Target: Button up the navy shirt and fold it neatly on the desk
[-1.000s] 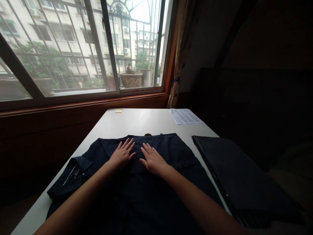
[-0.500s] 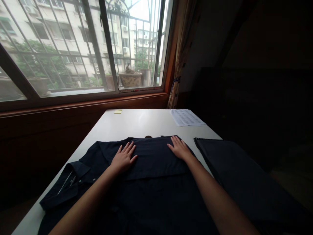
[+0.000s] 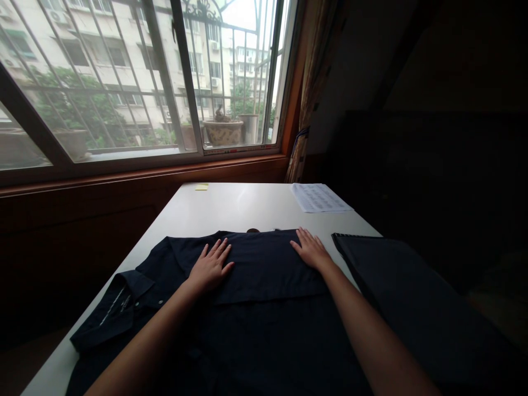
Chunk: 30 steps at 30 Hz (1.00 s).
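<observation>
A dark navy shirt (image 3: 264, 324) lies spread over the table, its collar (image 3: 105, 319) toward the left edge and two pale buttons showing beside it. Its far side has a folded-over strip running left to right. My left hand (image 3: 211, 265) rests flat on this strip with fingers spread. Farther right, my right hand (image 3: 310, 248) lies flat near the strip's far right corner, fingers extended. Neither hand grips the cloth. The lower part of the shirt is very dark, and my forearms cover some of it.
The white table (image 3: 239, 203) stands below a barred window (image 3: 144, 82). Printed papers (image 3: 320, 198) lie at its far right and a yellow note (image 3: 202, 187) at its far left. A dark folded cloth or folder-like item (image 3: 396, 275) is to the right. A small dark round object (image 3: 253, 230) peeks out behind the shirt.
My right hand has slid slightly right along the folded strip. My left hand stays in nearly the same place on the shirt. The whole view has shifted a little.
</observation>
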Each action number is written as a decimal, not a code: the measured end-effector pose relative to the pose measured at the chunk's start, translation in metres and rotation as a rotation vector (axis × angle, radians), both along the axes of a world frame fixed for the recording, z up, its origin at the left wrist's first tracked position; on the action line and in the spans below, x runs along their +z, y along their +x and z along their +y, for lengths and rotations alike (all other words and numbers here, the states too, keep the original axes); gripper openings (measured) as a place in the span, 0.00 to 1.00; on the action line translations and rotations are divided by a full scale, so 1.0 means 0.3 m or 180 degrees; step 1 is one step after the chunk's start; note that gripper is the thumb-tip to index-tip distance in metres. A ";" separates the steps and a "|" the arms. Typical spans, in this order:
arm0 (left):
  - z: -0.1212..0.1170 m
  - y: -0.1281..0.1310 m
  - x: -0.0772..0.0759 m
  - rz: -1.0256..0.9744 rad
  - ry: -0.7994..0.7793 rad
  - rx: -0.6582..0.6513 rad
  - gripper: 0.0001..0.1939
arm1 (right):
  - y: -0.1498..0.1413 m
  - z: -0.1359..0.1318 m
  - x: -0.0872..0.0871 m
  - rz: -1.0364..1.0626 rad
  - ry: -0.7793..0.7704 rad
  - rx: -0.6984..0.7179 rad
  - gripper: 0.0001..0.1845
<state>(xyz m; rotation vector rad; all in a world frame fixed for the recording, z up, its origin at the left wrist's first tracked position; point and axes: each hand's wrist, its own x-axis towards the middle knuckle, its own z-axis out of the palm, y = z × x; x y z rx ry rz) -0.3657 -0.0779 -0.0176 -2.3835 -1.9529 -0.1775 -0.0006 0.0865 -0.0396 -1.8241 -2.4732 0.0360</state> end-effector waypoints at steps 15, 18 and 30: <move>-0.003 0.003 0.008 -0.0014 0.0014 -0.0028 0.34 | 0.000 -0.006 -0.001 0.0018 0.0037 0.0006 0.39; -0.004 0.005 0.010 0.0005 -0.0011 -0.0016 0.34 | 0.000 -0.007 -0.002 0.0017 0.0052 0.0007 0.39; -0.005 0.006 0.012 -0.0028 -0.0010 -0.0003 0.34 | 0.001 -0.004 -0.004 0.0034 0.0061 0.0010 0.39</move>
